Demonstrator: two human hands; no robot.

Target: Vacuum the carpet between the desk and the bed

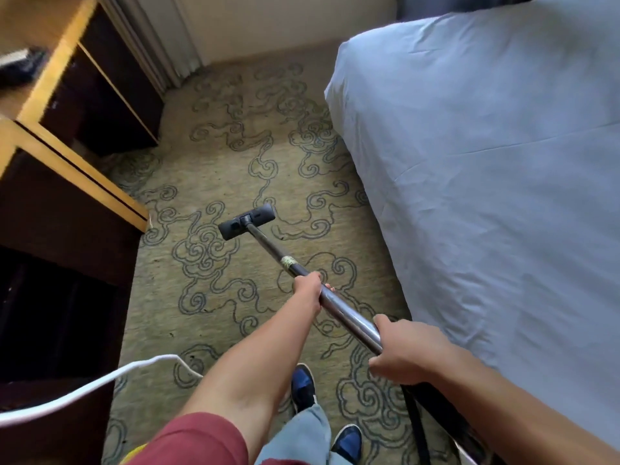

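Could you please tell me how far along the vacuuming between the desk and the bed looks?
Done: nothing on the carpet shows which parts are cleaned. In hand: left hand and right hand grip the vacuum tube, its floor head mid-aisle. Left: probably the stretch toward the curtain, along the bed and desk.

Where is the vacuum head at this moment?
The vacuum head rests on the carpet mid-view, nearer the desk at left than the bed.

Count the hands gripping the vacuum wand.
2. The left hand grips the wand farther down, toward the floor head; the right hand grips its upper end, beside the bed.
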